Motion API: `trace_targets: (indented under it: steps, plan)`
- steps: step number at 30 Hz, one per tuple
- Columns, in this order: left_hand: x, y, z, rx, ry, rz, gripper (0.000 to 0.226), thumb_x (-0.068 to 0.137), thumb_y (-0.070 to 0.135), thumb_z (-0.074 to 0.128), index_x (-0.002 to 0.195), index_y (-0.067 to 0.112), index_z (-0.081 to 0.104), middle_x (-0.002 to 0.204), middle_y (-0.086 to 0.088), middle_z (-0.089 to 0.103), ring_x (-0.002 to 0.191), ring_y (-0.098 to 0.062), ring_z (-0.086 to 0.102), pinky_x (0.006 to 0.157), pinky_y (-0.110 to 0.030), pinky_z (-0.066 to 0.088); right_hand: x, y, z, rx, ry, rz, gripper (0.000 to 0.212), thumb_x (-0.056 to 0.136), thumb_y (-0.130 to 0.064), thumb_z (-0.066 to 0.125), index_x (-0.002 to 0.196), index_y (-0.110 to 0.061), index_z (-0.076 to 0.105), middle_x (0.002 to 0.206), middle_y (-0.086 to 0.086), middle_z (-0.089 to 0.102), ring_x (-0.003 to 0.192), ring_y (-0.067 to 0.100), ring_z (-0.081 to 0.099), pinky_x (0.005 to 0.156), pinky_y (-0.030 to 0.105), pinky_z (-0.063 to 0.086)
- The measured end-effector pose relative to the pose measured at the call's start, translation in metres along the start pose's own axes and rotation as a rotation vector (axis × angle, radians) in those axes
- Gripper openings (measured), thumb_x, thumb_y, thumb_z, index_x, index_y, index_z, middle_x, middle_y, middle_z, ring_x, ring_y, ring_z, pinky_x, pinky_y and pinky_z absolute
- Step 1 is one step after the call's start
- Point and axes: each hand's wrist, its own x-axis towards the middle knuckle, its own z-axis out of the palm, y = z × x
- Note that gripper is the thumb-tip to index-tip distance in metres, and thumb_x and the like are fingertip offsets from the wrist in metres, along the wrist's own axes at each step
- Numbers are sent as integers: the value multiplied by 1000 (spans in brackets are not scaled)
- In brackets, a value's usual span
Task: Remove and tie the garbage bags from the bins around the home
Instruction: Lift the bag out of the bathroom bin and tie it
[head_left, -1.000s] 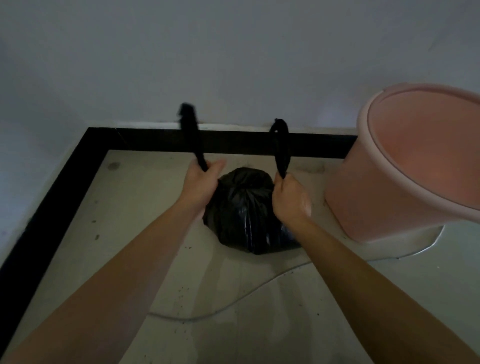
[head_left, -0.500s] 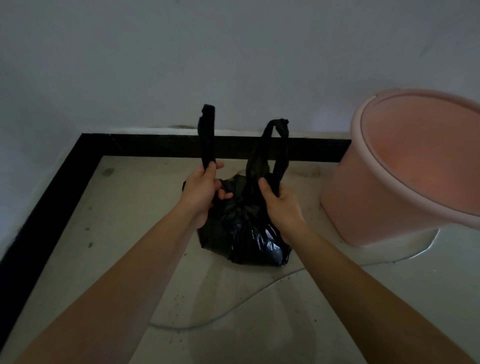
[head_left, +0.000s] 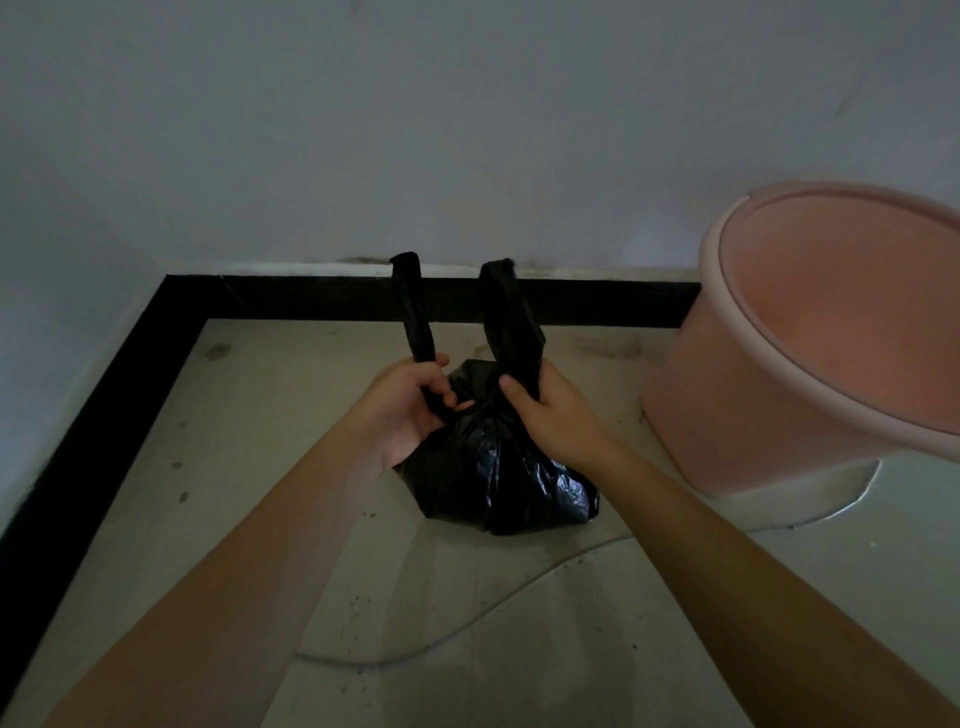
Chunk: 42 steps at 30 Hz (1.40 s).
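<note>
A small black garbage bag sits on the pale floor in front of me, bulging and shiny. Two handle strips rise from its top: a thin left strip and a wider right strip. My left hand is closed around the base of the left strip. My right hand grips the base of the right strip. Both strips stand upright, apart from each other. A pink plastic bin stands at the right, with no bag in it.
A black skirting band runs along the white wall at the back and down the left side, forming a corner. A thin curved cable or crack crosses the floor near my forearms. Dirt specks dot the floor.
My hands have drawn closer together over the bag's top, and the two strips stand nearer each other. My left thumb and fingers now wrap lower around the left strip.
</note>
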Motion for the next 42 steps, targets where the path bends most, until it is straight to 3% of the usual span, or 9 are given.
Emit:
trace_targets:
  steps: [8, 12, 15, 20, 25, 31, 34, 40, 42]
  plan:
    - [-4, -4, 3, 150, -19, 60, 25, 91, 32, 70, 103, 11, 67, 57, 2, 48, 53, -10, 45, 63, -30, 58, 3, 3, -6, -738, -183, -329, 23, 102, -25, 44, 108, -6, 55, 101, 17, 61, 91, 36, 59, 76, 42, 47]
    - [1, -6, 0, -36, 74, 110, 31, 104, 40, 48, 104, 12, 61, 48, 3, 32, 43, -10, 36, 53, -28, 54, -6, 3, -3, -306, -103, -169, 33, 96, -32, 59, 126, -20, 56, 108, 2, 65, 98, 18, 62, 81, 27, 48]
    - [2, -8, -4, -95, 87, 90, 39, 106, 45, 38, 107, 11, 58, 47, 4, 31, 42, -10, 35, 54, -29, 55, -12, 5, -4, -139, -16, 59, 24, 87, -47, 69, 99, -26, 68, 84, -9, 68, 76, 5, 63, 63, 17, 43]
    - [5, -2, -6, -57, 2, 2, 15, 91, 25, 70, 93, 14, 60, 62, 0, 31, 49, -12, 38, 50, -25, 48, -13, 5, -8, 69, 86, 37, 25, 91, -42, 66, 84, -20, 75, 76, 7, 71, 65, 16, 66, 60, 31, 51]
    - [-10, -4, -14, 338, -309, -60, 44, 84, 10, 75, 125, -1, 65, 118, -17, 71, 106, -31, 69, 96, -38, 54, -10, 1, -13, -26, -28, -94, 16, 94, -27, 67, 99, -18, 78, 60, -22, 65, 60, -12, 58, 56, 7, 40]
    - [-10, -5, -10, 246, -152, -47, 26, 93, 34, 64, 82, 11, 57, 59, 1, 41, 48, -10, 41, 54, -22, 45, -1, 0, -22, -184, -221, -103, 30, 88, -39, 72, 72, -14, 74, 53, -7, 56, 45, 3, 48, 49, 22, 37]
    - [-11, -7, -10, 153, -205, -57, 31, 93, 40, 61, 102, 11, 71, 61, 4, 34, 53, -9, 34, 59, -23, 38, 3, -4, -32, -169, -320, -5, 39, 84, -43, 75, 61, -13, 65, 50, -5, 50, 44, 7, 42, 48, 24, 33]
    - [-20, 0, 3, 155, -340, -74, 40, 101, 50, 43, 95, 23, 72, 65, 3, 32, 56, -11, 31, 59, -26, 33, -4, -25, -52, -55, -382, 48, 39, 75, -55, 73, 98, -23, 72, 86, -4, 69, 72, 6, 64, 66, 19, 48]
    - [-23, 3, 5, 196, -356, -109, 40, 101, 53, 40, 84, 23, 61, 65, 3, 31, 57, -12, 32, 59, -28, 31, -3, -38, -58, 59, -278, 60, 69, 72, -67, 57, 128, -27, 58, 112, -6, 64, 96, 4, 61, 78, 20, 48]
